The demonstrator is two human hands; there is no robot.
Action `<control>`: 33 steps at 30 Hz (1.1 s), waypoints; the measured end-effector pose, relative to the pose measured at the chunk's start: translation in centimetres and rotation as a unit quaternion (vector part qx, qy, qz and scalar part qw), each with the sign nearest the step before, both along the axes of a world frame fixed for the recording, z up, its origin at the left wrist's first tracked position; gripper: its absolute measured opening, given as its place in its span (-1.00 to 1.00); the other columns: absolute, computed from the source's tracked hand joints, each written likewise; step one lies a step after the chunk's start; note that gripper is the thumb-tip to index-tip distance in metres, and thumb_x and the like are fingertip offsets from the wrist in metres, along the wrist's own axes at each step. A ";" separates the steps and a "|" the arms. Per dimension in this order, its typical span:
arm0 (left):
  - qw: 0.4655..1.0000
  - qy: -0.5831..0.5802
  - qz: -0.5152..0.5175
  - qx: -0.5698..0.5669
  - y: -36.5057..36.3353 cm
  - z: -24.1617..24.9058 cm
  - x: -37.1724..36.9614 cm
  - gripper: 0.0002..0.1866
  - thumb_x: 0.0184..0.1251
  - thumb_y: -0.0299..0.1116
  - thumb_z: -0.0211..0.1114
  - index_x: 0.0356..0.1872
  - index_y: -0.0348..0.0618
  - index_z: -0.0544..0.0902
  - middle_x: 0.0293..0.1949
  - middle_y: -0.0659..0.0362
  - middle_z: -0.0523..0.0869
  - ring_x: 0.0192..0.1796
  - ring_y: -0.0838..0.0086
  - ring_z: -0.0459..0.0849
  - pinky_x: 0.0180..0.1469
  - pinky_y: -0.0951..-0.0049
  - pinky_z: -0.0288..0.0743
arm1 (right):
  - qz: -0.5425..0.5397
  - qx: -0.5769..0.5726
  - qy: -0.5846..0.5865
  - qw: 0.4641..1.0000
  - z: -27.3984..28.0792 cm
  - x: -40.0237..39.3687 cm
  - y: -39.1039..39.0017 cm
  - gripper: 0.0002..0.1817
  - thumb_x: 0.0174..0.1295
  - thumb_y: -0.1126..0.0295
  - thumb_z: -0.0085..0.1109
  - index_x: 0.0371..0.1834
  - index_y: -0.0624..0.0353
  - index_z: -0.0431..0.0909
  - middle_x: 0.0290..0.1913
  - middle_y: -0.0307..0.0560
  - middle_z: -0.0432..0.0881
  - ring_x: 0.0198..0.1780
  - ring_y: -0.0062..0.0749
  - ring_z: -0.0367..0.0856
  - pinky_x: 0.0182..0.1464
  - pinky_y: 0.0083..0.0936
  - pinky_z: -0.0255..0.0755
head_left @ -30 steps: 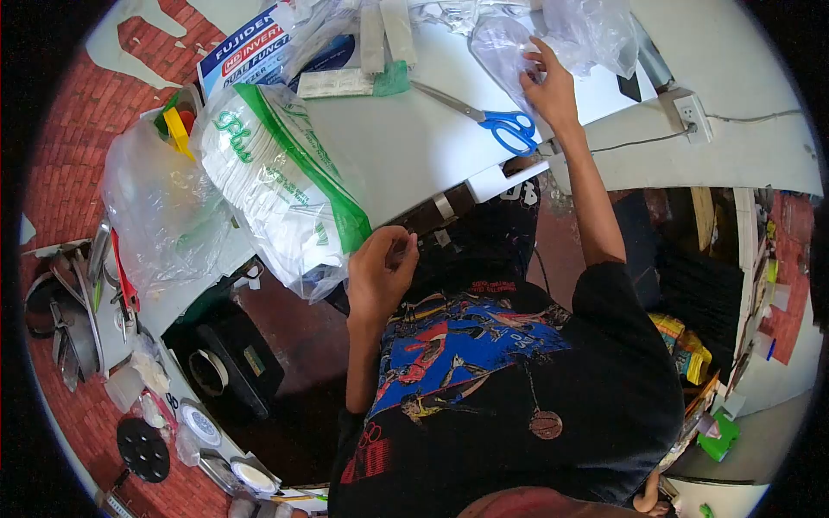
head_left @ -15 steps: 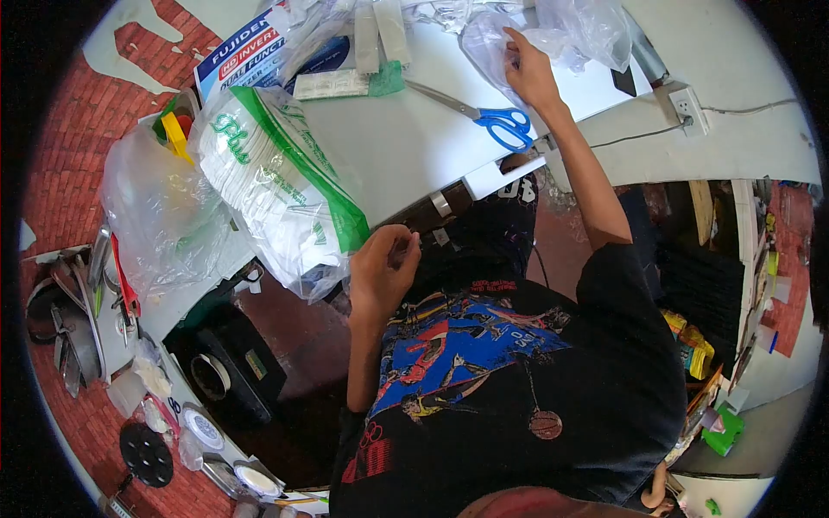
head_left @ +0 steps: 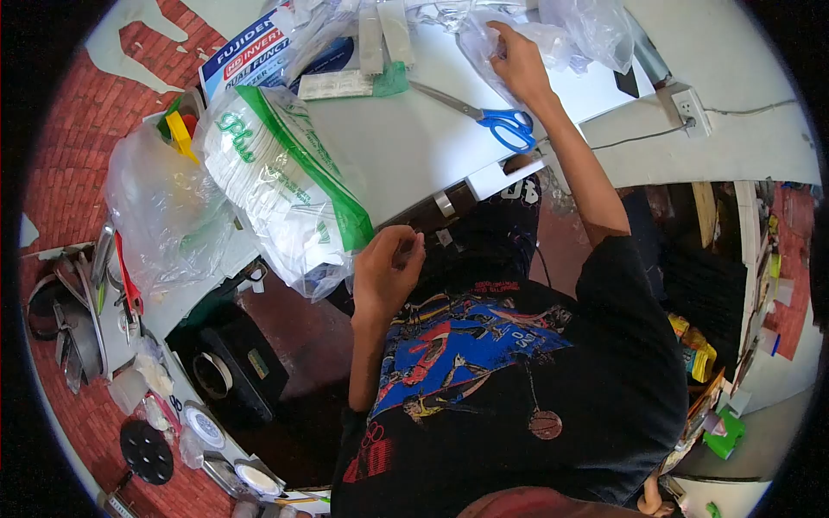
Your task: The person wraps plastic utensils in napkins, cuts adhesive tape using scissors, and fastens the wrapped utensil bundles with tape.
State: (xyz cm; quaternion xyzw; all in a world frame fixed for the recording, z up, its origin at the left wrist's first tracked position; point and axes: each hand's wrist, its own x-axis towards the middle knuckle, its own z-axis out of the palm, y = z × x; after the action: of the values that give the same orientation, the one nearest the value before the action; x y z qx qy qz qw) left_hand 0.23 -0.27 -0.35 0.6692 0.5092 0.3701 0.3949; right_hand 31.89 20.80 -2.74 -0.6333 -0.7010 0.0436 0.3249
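My left hand (head_left: 386, 269) is loosely curled just in front of the table edge, beside the lower corner of a clear pack of white items with a green band (head_left: 281, 186). Nothing shows between its fingers. At the far side of the white table (head_left: 393, 147), my right hand (head_left: 521, 67) lies over a thin clear plastic bag (head_left: 480, 47). Its index finger is stretched out and its thumb is apart, touching the film. Blue-handled scissors (head_left: 505, 129) lie on the table below that hand, blades pointing left.
Silver-and-green wrapped strips (head_left: 341, 84) and a Fujidenzo-type printed box (head_left: 246, 53) stand at the back left. Another clear bag (head_left: 160, 207) sits left of the pack. A crumpled plastic bag (head_left: 596, 30) lies back right, near a wall socket (head_left: 688, 108).
My right hand has shifted slightly left and away from me over the clear bag. My left hand has stayed nearly still; the whole view has shifted a little.
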 end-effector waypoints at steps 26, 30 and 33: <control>1.000 -0.002 -0.003 0.016 3.6 1.6 2.5 -0.87 0.22 -0.51 0.39 -0.28 -0.27 0.60 -0.44 0.08 0.68 -0.44 0.49 0.67 -0.37 0.51 0.50 | -0.016 -0.278 0.107 0.954 5.0 7.8 -10.4 -0.66 0.11 0.39 0.22 -0.11 0.41 0.68 -0.31 -0.01 0.72 -0.25 -0.44 0.65 -0.06 -0.51 0.51; 1.000 -0.002 -0.005 0.012 4.1 1.6 2.5 -0.86 0.20 -0.50 0.40 -0.28 -0.26 0.60 -0.46 0.10 0.65 -0.47 0.52 0.61 -0.39 0.51 0.46 | 0.011 -0.342 0.238 0.909 4.9 7.5 -12.5 -0.71 0.13 0.52 0.26 -0.09 0.44 0.61 -0.21 -0.04 0.69 -0.15 -0.44 0.65 -0.02 -0.56 0.49; 1.000 0.005 -0.018 0.014 4.3 1.6 2.5 -0.85 0.20 -0.50 0.40 -0.27 -0.26 0.59 -0.48 0.12 0.62 -0.50 0.53 0.55 -0.42 0.51 0.43 | 0.061 -0.340 0.269 0.899 5.3 6.8 -14.2 -0.75 0.18 0.53 0.26 -0.06 0.32 0.57 -0.21 -0.14 0.68 -0.16 -0.55 0.62 -0.05 -0.63 0.46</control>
State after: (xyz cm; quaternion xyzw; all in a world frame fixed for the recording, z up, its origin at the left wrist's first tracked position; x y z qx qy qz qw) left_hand 2.72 4.06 1.25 0.6854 0.4940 0.3663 0.3898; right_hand 38.70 6.55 2.57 -0.6251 -0.5672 0.4676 0.2625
